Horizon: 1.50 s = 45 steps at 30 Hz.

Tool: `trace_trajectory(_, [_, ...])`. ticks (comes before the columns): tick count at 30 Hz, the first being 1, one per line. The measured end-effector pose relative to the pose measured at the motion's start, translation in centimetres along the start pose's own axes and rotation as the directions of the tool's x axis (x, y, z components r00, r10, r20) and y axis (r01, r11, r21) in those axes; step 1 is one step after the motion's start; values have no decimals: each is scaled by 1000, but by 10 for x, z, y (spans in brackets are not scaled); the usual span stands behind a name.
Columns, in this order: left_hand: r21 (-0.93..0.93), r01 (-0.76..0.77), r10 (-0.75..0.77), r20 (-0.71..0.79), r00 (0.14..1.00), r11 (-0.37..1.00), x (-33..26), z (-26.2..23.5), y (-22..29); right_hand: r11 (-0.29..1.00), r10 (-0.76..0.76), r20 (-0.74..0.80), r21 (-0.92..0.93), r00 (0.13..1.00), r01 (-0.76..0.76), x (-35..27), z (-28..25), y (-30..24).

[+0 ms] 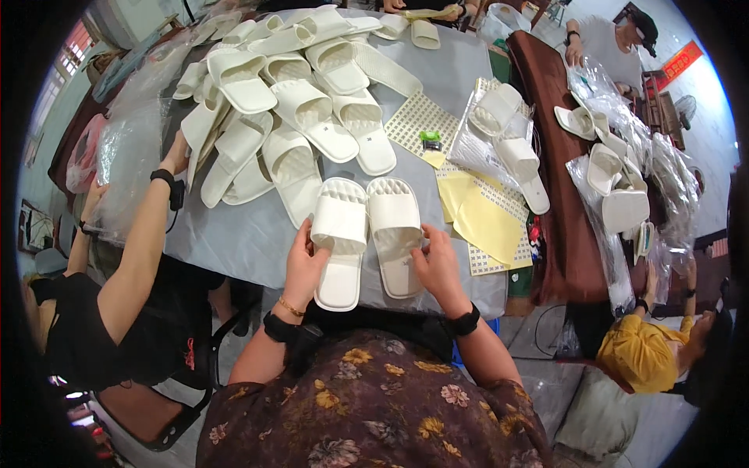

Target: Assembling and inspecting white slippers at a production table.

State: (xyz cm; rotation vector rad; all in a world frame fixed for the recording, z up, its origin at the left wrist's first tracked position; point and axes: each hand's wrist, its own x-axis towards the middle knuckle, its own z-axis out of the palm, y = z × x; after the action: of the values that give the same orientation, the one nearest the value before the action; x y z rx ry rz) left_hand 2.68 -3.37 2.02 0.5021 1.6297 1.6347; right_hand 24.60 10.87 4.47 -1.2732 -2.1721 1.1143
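Two white slippers lie side by side on the grey-covered table at its near edge, toes toward me. My left hand [306,264] grips the side of the left slipper [339,257], its thumb by the strap's edge. On the other side, my right hand [438,265] pinches the edge of the right slipper [394,222], with the thumb over its insole near a small dark mark. Just beyond them rises a heap of white slippers [300,109]. To the right lie sheets of small printed stickers [417,125] and yellow backing paper [490,222].
A small green-and-black object [430,140] rests on the stickers, beside slippers on a plastic bag [476,140]. At left a co-worker's arm [136,257] reaches to the heap near clear plastic [129,171]. Other people work at a brown-covered table [554,179] on the right.
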Motion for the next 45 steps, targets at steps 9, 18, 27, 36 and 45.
trace_trajectory(9, [811, -386, 534, 109, 839, 441, -20, 28, 14, 990, -137, -121, -53, 983, 132, 27, -4, 27])
trace_trajectory(18, [394, -865, 403, 769, 496, 312, -20, 77, 24, 978, -205, -125, -76, 971, 197, -5, 1, 19])
trace_trajectory(27, [629, -761, 295, 706, 644, 156, -18, 88, 11, 945, -298, -128, -181, 946, 273, -2, 5, 17])
trace_trajectory(36, [439, -850, 317, 794, 519, 292, -8, 89, 8, 949, -225, -28, -233, 974, 212, 7, 3, 14])
trace_trajectory(45, [467, -830, 347, 757, 554, 306, -13, 90, 7, 949, -141, 63, -276, 988, 153, 15, 9, 20])
